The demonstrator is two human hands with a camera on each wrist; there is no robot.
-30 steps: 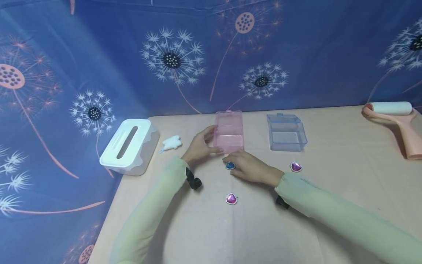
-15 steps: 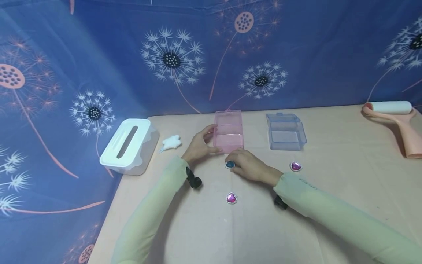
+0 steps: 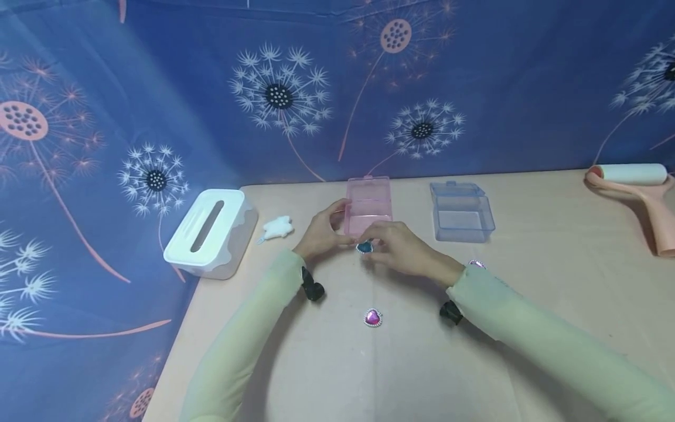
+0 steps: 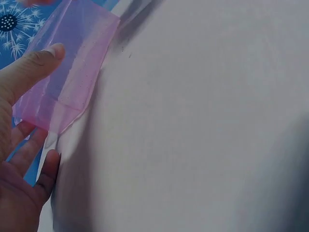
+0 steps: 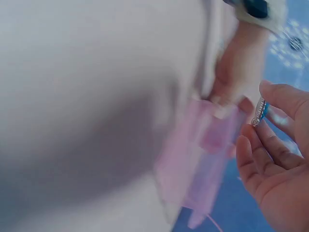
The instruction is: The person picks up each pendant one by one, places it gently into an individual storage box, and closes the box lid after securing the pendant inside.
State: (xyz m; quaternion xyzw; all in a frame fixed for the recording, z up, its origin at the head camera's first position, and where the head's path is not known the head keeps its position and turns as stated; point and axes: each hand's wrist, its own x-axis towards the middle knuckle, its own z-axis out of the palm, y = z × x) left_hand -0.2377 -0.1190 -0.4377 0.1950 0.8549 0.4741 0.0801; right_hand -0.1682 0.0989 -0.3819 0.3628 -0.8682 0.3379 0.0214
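Observation:
My left hand (image 3: 320,235) holds the left side of an open pink translucent plastic box (image 3: 368,206); in the left wrist view its thumb lies along the wall of the box (image 4: 72,63). Close to the front edge of that box, my right hand (image 3: 405,251) pinches a blue heart-shaped gem (image 3: 364,247) with a silvery beaded rim. The right wrist view shows the gem (image 5: 261,111) edge-on between thumb and fingertips. A magenta heart gem (image 3: 372,317) lies on the table nearer the front. Another magenta gem (image 3: 477,264) is partly hidden behind the right wrist.
An open bluish translucent box (image 3: 464,220) stands right of the pink one. At the left are a white lidded box with a slot (image 3: 211,228) and a small white plush-like item (image 3: 277,227). A lint roller (image 3: 645,199) lies far right. A dandelion-print cloth (image 3: 337,88) hangs behind.
My right hand has lifted the blue gem and moved it toward the pink box's front edge, its wrist now covering part of the right magenta gem. The left hand keeps its hold.

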